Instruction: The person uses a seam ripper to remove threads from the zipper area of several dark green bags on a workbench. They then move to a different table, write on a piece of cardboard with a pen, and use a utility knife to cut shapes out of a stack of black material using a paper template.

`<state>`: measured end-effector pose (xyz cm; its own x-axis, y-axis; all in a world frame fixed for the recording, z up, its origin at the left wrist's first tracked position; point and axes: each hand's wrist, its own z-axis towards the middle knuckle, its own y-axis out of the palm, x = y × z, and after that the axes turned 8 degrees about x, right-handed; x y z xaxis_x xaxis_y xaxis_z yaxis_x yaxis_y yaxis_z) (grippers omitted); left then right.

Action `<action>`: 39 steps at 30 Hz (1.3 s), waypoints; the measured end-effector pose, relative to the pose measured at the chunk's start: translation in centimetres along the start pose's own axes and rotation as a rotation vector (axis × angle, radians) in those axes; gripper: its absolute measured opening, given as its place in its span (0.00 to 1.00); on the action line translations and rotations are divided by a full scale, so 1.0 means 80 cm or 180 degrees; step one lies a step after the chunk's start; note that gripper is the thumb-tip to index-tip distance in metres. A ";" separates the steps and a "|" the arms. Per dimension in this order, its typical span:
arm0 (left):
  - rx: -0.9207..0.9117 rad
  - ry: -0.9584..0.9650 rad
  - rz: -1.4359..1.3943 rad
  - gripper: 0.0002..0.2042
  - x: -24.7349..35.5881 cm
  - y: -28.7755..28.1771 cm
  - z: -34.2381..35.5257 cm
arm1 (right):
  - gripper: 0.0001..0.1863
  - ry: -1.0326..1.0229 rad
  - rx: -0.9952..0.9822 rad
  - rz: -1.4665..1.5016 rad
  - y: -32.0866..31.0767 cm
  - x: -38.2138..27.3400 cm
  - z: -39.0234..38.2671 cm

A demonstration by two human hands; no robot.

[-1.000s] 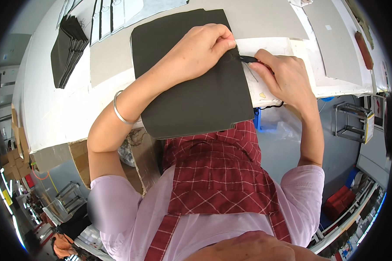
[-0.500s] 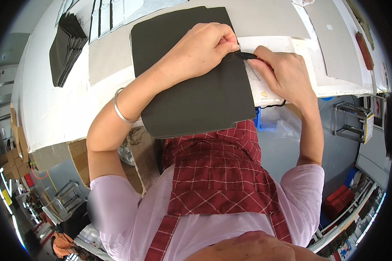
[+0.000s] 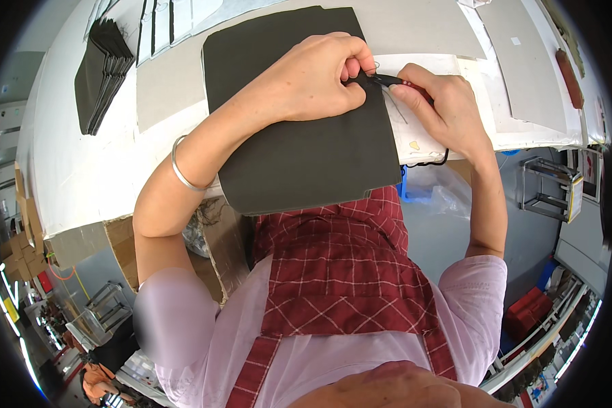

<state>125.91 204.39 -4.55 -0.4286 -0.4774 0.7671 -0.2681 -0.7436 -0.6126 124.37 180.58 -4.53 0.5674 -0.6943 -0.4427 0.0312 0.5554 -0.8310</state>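
Observation:
A black flat panel [image 3: 313, 160], like leather or stiff fabric, lies on the white table and overhangs its front edge. My left hand [image 3: 326, 75] rests over the panel's upper part, fingers curled closed at its right edge. A thin thread [image 3: 377, 64] loops at those fingertips, seemingly pinched there. My right hand [image 3: 445, 105] is closed around a small hand tool [image 3: 401, 83] with a dark pointed nose and a dark red handle. Its tip meets the panel's edge beside my left fingers. Its exact kind is hard to make out. Loose thread ends trail below the tip.
A stack of folded black pieces [image 3: 102, 81] lies at the far left of the white table [image 3: 68, 177]. Grey boards [image 3: 517, 61] cover its back and right. A reddish-brown bar [image 3: 568, 78] lies far right. A metal stool [image 3: 551, 190] stands beyond the table's right front.
My left fingers have spread a little apart from the pinch and lifted slightly. The tool has turned to show more of its nose, and a thread loop now shows at the fingertips.

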 end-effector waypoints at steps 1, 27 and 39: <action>-0.0018 -0.0035 -0.0007 0.10 0.002 0.000 0.001 | 0.17 0.0015 -0.0002 0.0017 0.000 0.001 0.000; -0.0075 -0.0689 -0.0391 0.12 -0.001 0.006 0.011 | 0.17 -0.0422 -0.0149 -0.0569 -0.005 -0.005 0.007; 0.0252 -0.0705 -0.0834 0.12 -0.008 0.013 0.011 | 0.14 0.0072 0.0134 0.0326 -0.016 -0.013 -0.022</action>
<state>126.67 203.52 -5.48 -0.1542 -0.3491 0.9243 -0.2727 -0.8841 -0.3794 122.32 179.76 -3.61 0.5507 -0.6428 -0.5325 0.0090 0.6424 -0.7663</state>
